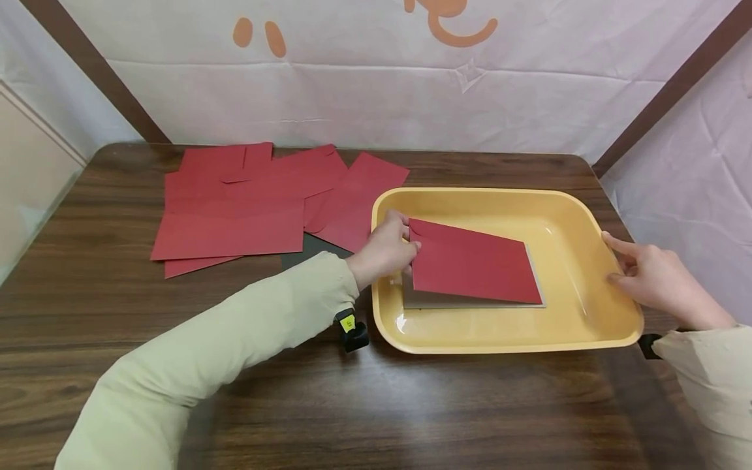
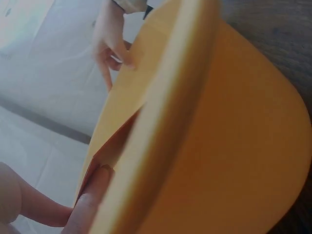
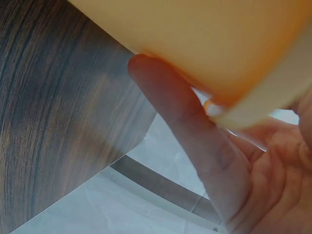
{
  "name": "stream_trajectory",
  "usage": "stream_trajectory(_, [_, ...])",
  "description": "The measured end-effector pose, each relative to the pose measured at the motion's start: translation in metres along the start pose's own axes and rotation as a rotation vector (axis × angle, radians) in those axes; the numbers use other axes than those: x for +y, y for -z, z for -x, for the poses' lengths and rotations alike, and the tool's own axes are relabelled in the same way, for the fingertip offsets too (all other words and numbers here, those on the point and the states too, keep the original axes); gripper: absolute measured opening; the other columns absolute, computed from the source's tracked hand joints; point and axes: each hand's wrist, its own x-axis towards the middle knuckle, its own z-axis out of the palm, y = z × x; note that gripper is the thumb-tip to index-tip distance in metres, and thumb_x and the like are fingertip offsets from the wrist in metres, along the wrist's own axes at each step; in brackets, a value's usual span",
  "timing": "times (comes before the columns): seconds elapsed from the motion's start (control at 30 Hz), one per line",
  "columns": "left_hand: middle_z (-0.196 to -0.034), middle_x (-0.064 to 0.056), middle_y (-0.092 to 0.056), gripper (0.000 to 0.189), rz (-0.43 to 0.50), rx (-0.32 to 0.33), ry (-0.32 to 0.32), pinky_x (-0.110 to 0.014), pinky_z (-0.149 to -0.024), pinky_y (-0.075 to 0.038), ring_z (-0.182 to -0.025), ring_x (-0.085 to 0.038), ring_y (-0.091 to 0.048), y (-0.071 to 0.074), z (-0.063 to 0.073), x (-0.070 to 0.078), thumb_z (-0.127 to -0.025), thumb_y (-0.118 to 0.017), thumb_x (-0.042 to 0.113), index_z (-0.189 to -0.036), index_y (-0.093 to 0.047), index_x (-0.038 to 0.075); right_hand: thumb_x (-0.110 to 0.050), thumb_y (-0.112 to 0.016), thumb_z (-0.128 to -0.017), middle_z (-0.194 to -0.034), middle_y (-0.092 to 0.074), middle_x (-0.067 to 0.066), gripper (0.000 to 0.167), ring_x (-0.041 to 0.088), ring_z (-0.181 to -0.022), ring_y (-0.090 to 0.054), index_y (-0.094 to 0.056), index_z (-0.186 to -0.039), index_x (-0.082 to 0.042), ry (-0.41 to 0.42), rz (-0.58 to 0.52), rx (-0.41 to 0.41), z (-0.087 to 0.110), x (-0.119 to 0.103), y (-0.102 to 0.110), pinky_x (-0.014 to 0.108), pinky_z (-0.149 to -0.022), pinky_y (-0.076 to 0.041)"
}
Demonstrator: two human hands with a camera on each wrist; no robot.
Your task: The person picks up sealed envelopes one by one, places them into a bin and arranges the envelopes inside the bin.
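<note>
"Red paper first: what does the left hand (image 1: 386, 247) have?"

"One end of a red envelope (image 1: 472, 264), pinched between thumb and fingers just inside the left end of the yellow tray (image 1: 499, 348). The left wrist view shows that pinch too, close behind the tray's wall."

"And which way does the envelope lie from the pinch?"

"Away toward the tray's right end. Its long axis runs roughly along the tray's length, slightly askew, so any shift would probably be steered from that one short edge, with the far end following. That relation seems to matter most."

"Is it flat on the tray's floor?"

"No, it lies over a greyish flat piece (image 1: 435, 300) that shows along its near side and right end. Whether the two touch all along, nobody could tell from here."

"Which hand is nearer?"

"The left, plainly. The right hand (image 1: 660, 277) is at the tray's opposite end, gripping the rim there, well apart from the envelope."

"Farther out?"

"Left of the tray, more red envelopes (image 1: 235, 225) overlap on the wooden table (image 1: 294, 411), with a dark sheet (image 1: 299, 251) partly under them. Beyond the tray's far side, a pale curtain (image 1: 352, 98) hangs."
</note>
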Motion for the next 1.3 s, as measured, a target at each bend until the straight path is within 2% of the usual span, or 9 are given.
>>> stream_trajectory(0.2, [-0.086,-0.016,-0.059,0.052,-0.176,-0.023,-0.013,-0.023,-0.051,-0.037,-0.052,-0.016,-0.048,-0.001,0.001,0.0,-0.095,-0.05,0.005,-0.14,-0.022,0.005,-0.007,-0.069,-0.076,-0.069,-0.064,0.003,0.065,0.011,-0.052,-0.045,-0.045,-0.134,0.011,-0.004,0.0,0.001,0.001,0.0,-0.001,0.028,-0.049,-0.036])
stream_trajectory(0.33, [-0.078,-0.013,-0.056,0.055,-0.302,-0.068,-0.025,-0.023,-0.052,-0.039,-0.051,-0.018,-0.05,0.0,0.0,0.001,-0.092,-0.048,0.003,-0.14,-0.02,0.0,-0.008,-0.069,-0.076,-0.068,-0.062,0.001,0.065,0.011,-0.052,-0.045,-0.046,-0.134,0.01,-0.002,0.004,0.006,0.001,0.0,-0.002,0.028,-0.05,-0.036])
stream_trajectory(0.4, [-0.083,-0.016,-0.058,0.058,-0.355,-0.092,-0.018,-0.023,-0.053,-0.042,-0.054,-0.021,-0.055,0.0,-0.001,0.002,-0.09,-0.048,0.002,-0.14,-0.018,-0.003,-0.008,-0.07,-0.076,-0.068,-0.063,0.001,0.065,0.011,-0.052,-0.045,-0.046,-0.134,0.01,-0.002,0.002,0.006,0.001,0.001,-0.002,0.028,-0.05,-0.037])
stream_trajectory(0.5, [-0.107,-0.023,-0.057,0.065,-0.441,-0.12,0.01,-0.024,-0.058,-0.046,-0.076,-0.026,-0.061,-0.001,-0.002,0.004,-0.09,-0.05,0.003,-0.142,-0.013,-0.007,-0.008,-0.07,-0.077,-0.069,-0.063,0.002,0.065,0.012,-0.053,-0.046,-0.046,-0.134,0.011,0.0,0.0,0.004,0.001,0.001,-0.002,0.028,-0.05,-0.037])
stream_trajectory(0.6, [-0.127,-0.026,-0.044,0.069,-0.492,-0.144,0.06,-0.027,-0.064,-0.053,-0.102,-0.031,-0.055,-0.003,-0.005,0.006,-0.09,-0.053,0.005,-0.144,-0.012,-0.008,-0.007,-0.07,-0.077,-0.069,-0.063,0.002,0.065,0.012,-0.053,-0.046,-0.046,-0.134,0.011,0.001,-0.001,0.003,0.002,0.001,-0.003,0.028,-0.05,-0.037])
stream_trajectory(0.7, [-0.132,-0.025,-0.037,0.069,-0.513,-0.168,0.121,-0.031,-0.065,-0.057,-0.112,-0.034,-0.052,-0.005,-0.007,0.009,-0.091,-0.054,0.008,-0.144,-0.013,-0.007,-0.007,-0.069,-0.077,-0.069,-0.063,0.002,0.065,0.013,-0.053,-0.047,-0.045,-0.134,0.011,0.001,-0.001,0.0,0.002,0.001,-0.003,0.028,-0.05,-0.037])
stream_trajectory(0.9, [-0.129,-0.023,-0.036,0.061,-0.567,-0.184,0.206,-0.03,-0.06,-0.057,-0.095,-0.03,-0.062,-0.009,-0.013,0.012,-0.093,-0.055,0.013,-0.14,-0.021,-0.005,-0.007,-0.069,-0.077,-0.07,-0.065,0.004,0.065,0.012,-0.054,-0.049,-0.045,-0.134,0.012,-0.003,-0.008,-0.006,0.003,0.001,-0.003,0.028,-0.05,-0.038])
stream_trajectory(1.13, [-0.128,-0.024,-0.034,0.053,-0.638,-0.196,0.259,-0.024,-0.056,-0.056,-0.059,-0.02,-0.069,-0.012,-0.018,0.015,-0.094,-0.055,0.017,-0.133,-0.028,-0.007,-0.006,-0.069,-0.076,-0.07,-0.064,0.003,0.065,0.013,-0.054,-0.048,-0.045,-0.134,0.012,-0.002,-0.01,0.002,0.003,0.0,-0.003,0.028,-0.05,-0.038])
stream_trajectory(1.3, [-0.12,-0.02,-0.038,0.051,-0.691,-0.205,0.236,-0.022,-0.056,-0.052,-0.087,-0.022,-0.063,-0.01,-0.014,0.016,-0.091,-0.058,0.017,-0.13,-0.034,-0.005,-0.007,-0.069,-0.076,-0.069,-0.063,0.003,0.065,0.013,-0.053,-0.047,-0.045,-0.134,0.011,0.001,-0.002,0.005,0.002,0.0,-0.002,0.029,-0.05,-0.038])
